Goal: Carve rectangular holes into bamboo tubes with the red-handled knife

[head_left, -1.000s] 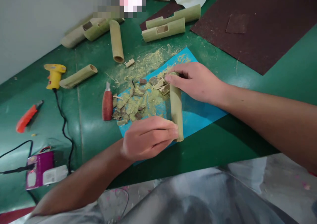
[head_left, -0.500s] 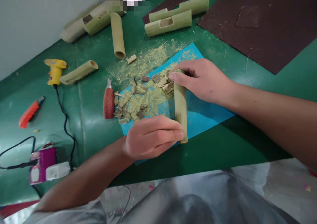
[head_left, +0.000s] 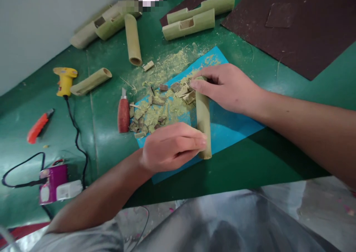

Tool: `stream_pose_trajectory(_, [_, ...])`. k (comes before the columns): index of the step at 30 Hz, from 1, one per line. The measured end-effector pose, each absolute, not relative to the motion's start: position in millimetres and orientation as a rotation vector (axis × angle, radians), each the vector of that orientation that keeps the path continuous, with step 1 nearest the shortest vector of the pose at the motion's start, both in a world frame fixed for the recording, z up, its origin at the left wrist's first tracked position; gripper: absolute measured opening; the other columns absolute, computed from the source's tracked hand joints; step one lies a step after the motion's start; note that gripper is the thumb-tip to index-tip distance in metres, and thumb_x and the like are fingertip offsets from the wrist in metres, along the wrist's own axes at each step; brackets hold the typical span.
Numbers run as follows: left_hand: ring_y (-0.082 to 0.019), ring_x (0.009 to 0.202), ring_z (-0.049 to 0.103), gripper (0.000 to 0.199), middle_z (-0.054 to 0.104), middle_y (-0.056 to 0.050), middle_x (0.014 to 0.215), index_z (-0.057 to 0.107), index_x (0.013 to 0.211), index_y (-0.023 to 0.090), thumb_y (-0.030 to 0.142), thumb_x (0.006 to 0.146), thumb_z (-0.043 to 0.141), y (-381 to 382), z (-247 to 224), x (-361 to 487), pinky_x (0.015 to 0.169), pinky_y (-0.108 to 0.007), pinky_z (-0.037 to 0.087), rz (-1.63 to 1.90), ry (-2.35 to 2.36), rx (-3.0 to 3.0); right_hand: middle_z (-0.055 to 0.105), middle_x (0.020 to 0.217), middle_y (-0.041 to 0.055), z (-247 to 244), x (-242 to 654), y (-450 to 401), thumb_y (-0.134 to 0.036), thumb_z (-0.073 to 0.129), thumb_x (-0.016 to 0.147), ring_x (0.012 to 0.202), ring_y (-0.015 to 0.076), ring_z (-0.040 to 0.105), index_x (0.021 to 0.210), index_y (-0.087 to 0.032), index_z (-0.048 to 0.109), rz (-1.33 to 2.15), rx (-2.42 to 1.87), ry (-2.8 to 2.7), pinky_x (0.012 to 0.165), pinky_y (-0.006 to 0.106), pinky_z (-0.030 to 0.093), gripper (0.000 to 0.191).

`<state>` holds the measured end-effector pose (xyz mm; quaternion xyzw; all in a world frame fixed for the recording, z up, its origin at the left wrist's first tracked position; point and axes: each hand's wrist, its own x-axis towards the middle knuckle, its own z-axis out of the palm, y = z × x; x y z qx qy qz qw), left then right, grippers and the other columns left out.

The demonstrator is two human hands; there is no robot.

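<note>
One blue sheet [head_left: 233, 120] has one bamboo tube [head_left: 203, 114] above it, two notched tubes [head_left: 189, 32] straight beyond, one red-handled knife [head_left: 123, 114] and one orange cutter [head_left: 38, 128] leftward.

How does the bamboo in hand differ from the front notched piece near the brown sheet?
The left hand and right hand touch the held bamboo; neither touches the notched piece. The held bamboo runs vertically in the picture, the notched piece sideways. The notched piece shows a cutout; the held bamboo shows none. Both look greenish.
</note>
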<state>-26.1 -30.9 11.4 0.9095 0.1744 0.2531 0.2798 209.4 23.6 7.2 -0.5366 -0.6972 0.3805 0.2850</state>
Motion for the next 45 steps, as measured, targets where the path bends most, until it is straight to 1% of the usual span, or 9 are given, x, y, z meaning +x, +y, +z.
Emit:
stream_pose_trajectory(6, [-0.012, 0.092, 0.085, 0.013, 0.087, -0.004, 0.110, 0.073, 0.114, 0.022, 0.016, 0.103, 0.077, -36.8, 9.9, -25.3, 0.086, -0.020, 0.070, 0.736, 0.502, 2.393, 0.039, 0.067, -0.0028, 7.7, 208.9, 23.3, -0.032, 0.063, 0.108, 0.065, 0.0142, 0.036, 0.067, -0.023, 0.044, 1.028, -1.461, -1.873, 0.064, 0.038, 0.025, 0.046])
stream_pose_trajectory(13, [-0.015, 0.097, 0.086, 0.015, 0.087, -0.006, 0.107, 0.074, 0.111, 0.021, 0.012, 0.100, 0.077, -30.9, 10.2, -23.4, 0.088, -0.020, 0.070, 0.773, 0.490, 2.412, 0.040, 0.066, -0.0012, 5.3, 210.0, 24.6, -0.038, 0.063, 0.108, 0.065, 0.0150, 0.038, 0.066, -0.024, 0.045, 1.014, -1.428, -1.882, 0.061, 0.037, 0.027, 0.048])
stream_pose_trajectory(18, [-0.012, 0.090, 0.084, 0.018, 0.087, -0.003, 0.108, 0.074, 0.112, 0.022, 0.012, 0.098, 0.081, -41.9, 9.4, -22.8, 0.085, -0.020, 0.070, 0.785, 0.561, 2.380, 0.039, 0.066, -0.0016, 5.9, 210.2, 24.0, -0.034, 0.066, 0.107, 0.065, 0.0152, 0.039, 0.065, -0.024, 0.041, 1.033, -1.437, -1.871, 0.064, 0.038, 0.026, 0.050])
stream_pose_trajectory(23, [-0.014, 0.098, 0.085, 0.018, 0.086, -0.006, 0.108, 0.074, 0.110, 0.020, 0.007, 0.098, 0.079, -36.2, 6.1, -19.2, 0.089, -0.021, 0.071, 0.873, 0.552, 2.358, 0.037, 0.066, -0.0026, 6.2, 210.0, 24.1, -0.030, 0.065, 0.107, 0.065, 0.0150, 0.036, 0.064, -0.024, 0.040, 1.031, -1.449, -1.865, 0.064, 0.038, 0.026, 0.050])
stream_pose_trajectory(31, [-0.014, 0.096, 0.085, 0.019, 0.087, -0.004, 0.109, 0.073, 0.111, 0.022, 0.009, 0.099, 0.079, -36.2, 7.7, -20.6, 0.088, -0.021, 0.071, 0.806, 0.556, 2.364, 0.036, 0.066, -0.0042, 12.0, 207.7, 22.8, -0.025, 0.063, 0.108, 0.065, 0.0137, 0.034, 0.065, -0.023, 0.039, 1.057, -1.487, -1.865, 0.066, 0.037, 0.024, 0.050])
stream_pose_trajectory(35, [-0.014, 0.097, 0.085, 0.020, 0.086, -0.006, 0.106, 0.072, 0.110, 0.020, 0.008, 0.097, 0.080, -32.9, 6.5, -20.5, 0.088, -0.021, 0.071, 0.887, 0.559, 2.394, 0.037, 0.066, -0.0039, 10.0, 208.6, 22.9, -0.030, 0.064, 0.108, 0.066, 0.0145, 0.035, 0.065, -0.024, 0.040, 1.072, -1.485, -1.861, 0.066, 0.038, 0.025, 0.050])
stream_pose_trajectory(37, [-0.013, 0.097, 0.085, 0.019, 0.086, -0.006, 0.106, 0.072, 0.110, 0.019, 0.007, 0.097, 0.080, -33.7, 6.4, -21.6, 0.090, -0.019, 0.069, 0.873, 0.546, 2.403, 0.037, 0.065, -0.0037, 7.7, 209.1, 23.4, -0.032, 0.065, 0.107, 0.065, 0.0148, 0.035, 0.065, -0.024, 0.042, 1.052, -1.441, -1.866, 0.064, 0.037, 0.026, 0.049])
stream_pose_trajectory(40, [-0.012, 0.097, 0.084, 0.015, 0.086, -0.007, 0.106, 0.073, 0.109, 0.017, 0.008, 0.098, 0.079, -34.7, 6.0, -22.6, 0.092, -0.017, 0.068, 0.855, 0.529, 2.413, 0.035, 0.064, -0.0043, 7.0, 208.8, 23.6, -0.029, 0.065, 0.106, 0.064, 0.0145, 0.034, 0.064, -0.024, 0.042, 1.032, -1.420, -1.866, 0.064, 0.037, 0.025, 0.048])
stream_pose_trajectory(45, [-0.014, 0.099, 0.085, 0.010, 0.087, -0.006, 0.107, 0.075, 0.109, 0.019, 0.013, 0.102, 0.075, -26.9, 4.9, -20.8, 0.089, -0.019, 0.070, 0.829, 0.521, 2.489, 0.035, 0.065, -0.0049, 12.5, 206.9, 23.2, -0.024, 0.063, 0.108, 0.065, 0.0143, 0.034, 0.063, -0.024, 0.039, 1.077, -1.487, -1.857, 0.066, 0.038, 0.025, 0.051])
